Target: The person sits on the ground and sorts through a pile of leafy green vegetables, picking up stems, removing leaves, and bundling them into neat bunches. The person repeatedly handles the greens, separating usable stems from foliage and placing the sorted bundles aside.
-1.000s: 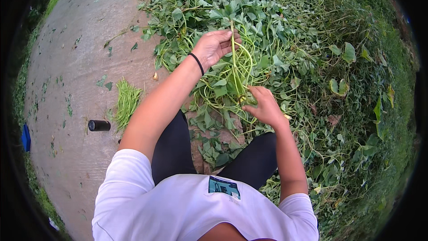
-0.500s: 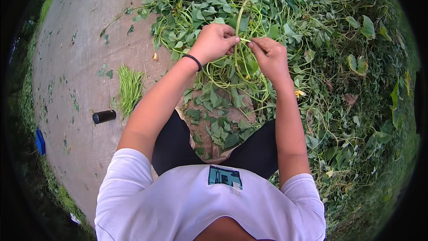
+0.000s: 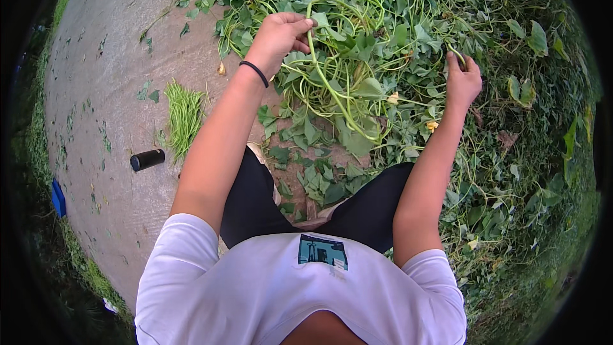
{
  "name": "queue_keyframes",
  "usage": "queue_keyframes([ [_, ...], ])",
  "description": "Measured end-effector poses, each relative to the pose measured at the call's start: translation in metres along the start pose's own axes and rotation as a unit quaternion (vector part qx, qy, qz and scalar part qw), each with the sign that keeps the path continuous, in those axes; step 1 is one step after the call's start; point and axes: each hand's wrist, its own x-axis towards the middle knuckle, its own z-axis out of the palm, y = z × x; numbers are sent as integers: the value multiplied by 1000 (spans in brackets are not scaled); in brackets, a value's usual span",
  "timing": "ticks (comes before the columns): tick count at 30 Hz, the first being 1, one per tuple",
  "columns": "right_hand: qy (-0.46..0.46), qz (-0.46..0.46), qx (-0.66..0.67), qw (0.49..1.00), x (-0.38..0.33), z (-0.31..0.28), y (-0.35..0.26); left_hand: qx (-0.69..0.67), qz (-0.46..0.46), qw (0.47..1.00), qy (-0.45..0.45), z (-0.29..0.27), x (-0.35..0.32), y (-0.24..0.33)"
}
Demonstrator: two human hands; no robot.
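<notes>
My left hand (image 3: 276,39), with a black band at the wrist, pinches a long green vine (image 3: 327,83) between thumb and fingers. The vine curves down from the pinch toward my knees and also arches off to the right, over the leafy pile. Out to the right, well apart from the left, my right hand (image 3: 463,82) is closed on a green stem (image 3: 455,53) whose tip shows above the fingers. A heap of cut leafy vines (image 3: 364,45) lies under and beyond both hands.
On the concrete (image 3: 108,121) to my left lie a bundle of thin green stems (image 3: 184,118) and a black cylinder (image 3: 147,160). A blue object (image 3: 58,199) is at the far left edge. Loose leaves (image 3: 319,182) lie between my legs; dense greenery (image 3: 530,172) fills the right.
My hands have moved apart: the right swung outward to the right with a stem, the left shifted up and left with the vine, which now hangs in a longer curve.
</notes>
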Motion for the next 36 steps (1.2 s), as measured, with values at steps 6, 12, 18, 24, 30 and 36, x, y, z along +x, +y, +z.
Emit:
queue_keyframes([
  [6,109,87,339,930,-13,-88,-59,-341,76,933,82,2,9,-1],
  [12,-187,54,249,949,-56,-70,-120,-421,111,896,90,-2,10,-2],
  [18,-233,-61,219,946,-91,45,-89,-451,93,887,43,14,5,0],
  [24,-270,-27,327,905,-119,54,-118,-141,142,978,-54,52,-12,-12],
  [30,-407,-56,252,876,-108,12,-135,-51,144,971,-183,50,-10,-8],
  [36,-309,52,103,944,-83,-1,-122,-254,129,958,-34,24,4,-2],
])
